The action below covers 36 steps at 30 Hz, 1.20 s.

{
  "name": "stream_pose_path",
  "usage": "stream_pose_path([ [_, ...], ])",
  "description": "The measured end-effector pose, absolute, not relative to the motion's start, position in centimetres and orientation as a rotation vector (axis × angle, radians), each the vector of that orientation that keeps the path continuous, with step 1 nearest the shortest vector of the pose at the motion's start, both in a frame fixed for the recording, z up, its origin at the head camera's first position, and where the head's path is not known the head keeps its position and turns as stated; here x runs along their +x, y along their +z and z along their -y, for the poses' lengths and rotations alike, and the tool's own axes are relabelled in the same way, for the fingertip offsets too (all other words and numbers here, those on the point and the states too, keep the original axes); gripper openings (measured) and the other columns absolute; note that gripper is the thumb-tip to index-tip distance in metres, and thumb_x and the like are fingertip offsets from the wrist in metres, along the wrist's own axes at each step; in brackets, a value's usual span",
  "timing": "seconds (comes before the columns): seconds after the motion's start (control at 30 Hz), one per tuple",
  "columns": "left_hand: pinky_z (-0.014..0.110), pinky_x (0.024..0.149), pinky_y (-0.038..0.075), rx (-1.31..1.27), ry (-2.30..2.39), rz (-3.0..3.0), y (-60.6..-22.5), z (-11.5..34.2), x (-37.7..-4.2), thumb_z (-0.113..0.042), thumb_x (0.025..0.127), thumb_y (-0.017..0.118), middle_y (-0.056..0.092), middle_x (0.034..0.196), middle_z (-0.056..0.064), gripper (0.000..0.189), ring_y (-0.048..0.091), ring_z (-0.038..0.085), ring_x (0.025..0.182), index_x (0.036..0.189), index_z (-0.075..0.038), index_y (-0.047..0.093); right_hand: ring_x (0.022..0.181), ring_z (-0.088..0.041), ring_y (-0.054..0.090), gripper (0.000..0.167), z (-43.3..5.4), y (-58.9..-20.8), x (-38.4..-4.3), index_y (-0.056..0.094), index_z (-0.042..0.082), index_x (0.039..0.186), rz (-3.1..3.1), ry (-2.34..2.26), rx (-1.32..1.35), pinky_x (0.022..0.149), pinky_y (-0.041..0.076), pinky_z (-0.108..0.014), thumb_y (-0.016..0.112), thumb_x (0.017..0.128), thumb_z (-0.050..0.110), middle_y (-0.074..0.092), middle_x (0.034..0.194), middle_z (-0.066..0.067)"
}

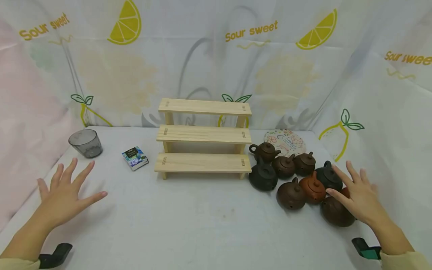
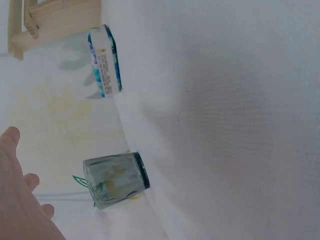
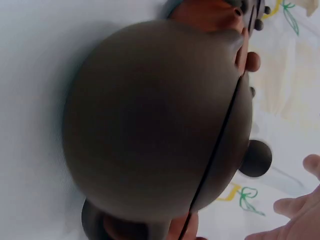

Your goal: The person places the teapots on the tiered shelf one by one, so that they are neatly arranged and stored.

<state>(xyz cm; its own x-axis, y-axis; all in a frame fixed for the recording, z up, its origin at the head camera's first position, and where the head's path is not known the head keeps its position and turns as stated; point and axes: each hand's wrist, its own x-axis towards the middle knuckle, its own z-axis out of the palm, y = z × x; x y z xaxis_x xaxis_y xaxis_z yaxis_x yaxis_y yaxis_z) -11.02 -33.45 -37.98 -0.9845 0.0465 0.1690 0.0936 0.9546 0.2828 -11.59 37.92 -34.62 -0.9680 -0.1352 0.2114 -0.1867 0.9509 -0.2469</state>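
Head view: left hand (image 1: 64,197) back up, forearm angled in from the lower left corner, fingers straight and fanned wide, grip empty. Grey see-through glass (image 1: 86,143) sits just beyond its fingertips; small blue-patterned book (image 1: 135,157) further out, right of the thumb. Right hand (image 1: 362,197) mirrors this, forearm in from lower right, fingers spread, grip empty. Teapots (image 1: 291,195) cluster left of and partly behind its fingers; large brown teapot (image 1: 335,213) lies just below its thumb; contact unclear from head view. Three-tier wooden stand (image 1: 204,134) stands between both hands, past the fingertips. Round patterned board (image 1: 287,140) lies beyond the right fingers, behind the pots.
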Motion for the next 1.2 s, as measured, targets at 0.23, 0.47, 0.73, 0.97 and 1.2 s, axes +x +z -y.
stream_pose_path([
  [0.23, 0.068, 0.090, -0.018, -0.176, -0.566, 2.809, -37.3, 32.7, -11.8, -0.047, 0.076, 0.071, -0.002, 0.151, 0.027, 0.100, -0.012, 0.048, 0.133, 0.151, -0.020, 0.009, 0.128, -0.059, -0.007, 0.072, -36.7, -34.3, -11.5, 0.020, 0.014, 0.149, 2.840, 0.645, 0.323, 0.085, 0.000, -0.077, 0.058, 0.091, 0.035, 0.001, 0.151, -0.026],
  [0.47, 0.069, 0.095, -0.006, -0.240, -0.807, 2.707, -36.9, 30.9, -12.4, -0.034, 0.072, 0.078, 0.006, 0.150, 0.028, 0.105, -0.001, 0.049, 0.134, 0.150, -0.011, 0.013, 0.134, -0.048, -0.007, 0.074, -35.5, -34.8, -11.3, 0.023, 0.014, 0.149, 2.755, 0.803, 0.379, 0.086, 0.003, -0.076, 0.065, 0.088, 0.024, 0.001, 0.153, -0.019],
  [0.73, 0.071, 0.094, 0.009, -0.241, -1.021, 2.671, -36.2, 29.2, -13.0, -0.028, 0.072, 0.081, 0.006, 0.154, 0.016, 0.107, 0.004, 0.042, 0.136, 0.151, -0.020, 0.010, 0.138, -0.039, 0.002, 0.084, -34.4, -35.5, -11.4, 0.028, 0.018, 0.148, 2.686, 0.876, 0.420, 0.087, 0.011, -0.075, 0.076, 0.078, 0.018, 0.007, 0.155, -0.010],
  [0.97, 0.066, 0.095, 0.019, -0.272, -1.145, 2.664, -36.6, 27.9, -14.5, -0.025, 0.071, 0.082, 0.015, 0.151, 0.019, 0.106, 0.017, 0.046, 0.132, 0.151, -0.022, 0.011, 0.136, -0.043, 0.010, 0.089, -33.8, -36.1, -11.7, 0.030, 0.016, 0.147, 2.687, 0.940, 0.509, 0.084, 0.018, -0.075, 0.080, 0.073, 0.014, 0.008, 0.154, -0.006],
  [1.2, 0.063, 0.095, 0.026, -0.348, -1.291, 2.633, -37.0, 26.5, -16.0, -0.018, 0.073, 0.081, 0.018, 0.151, 0.017, 0.103, 0.020, 0.044, 0.132, 0.150, -0.017, 0.012, 0.136, -0.035, 0.017, 0.088, -33.3, -36.7, -12.2, 0.038, 0.015, 0.143, 2.669, 0.929, 0.612, 0.085, 0.023, -0.072, 0.084, 0.068, 0.012, 0.019, 0.152, -0.013],
])
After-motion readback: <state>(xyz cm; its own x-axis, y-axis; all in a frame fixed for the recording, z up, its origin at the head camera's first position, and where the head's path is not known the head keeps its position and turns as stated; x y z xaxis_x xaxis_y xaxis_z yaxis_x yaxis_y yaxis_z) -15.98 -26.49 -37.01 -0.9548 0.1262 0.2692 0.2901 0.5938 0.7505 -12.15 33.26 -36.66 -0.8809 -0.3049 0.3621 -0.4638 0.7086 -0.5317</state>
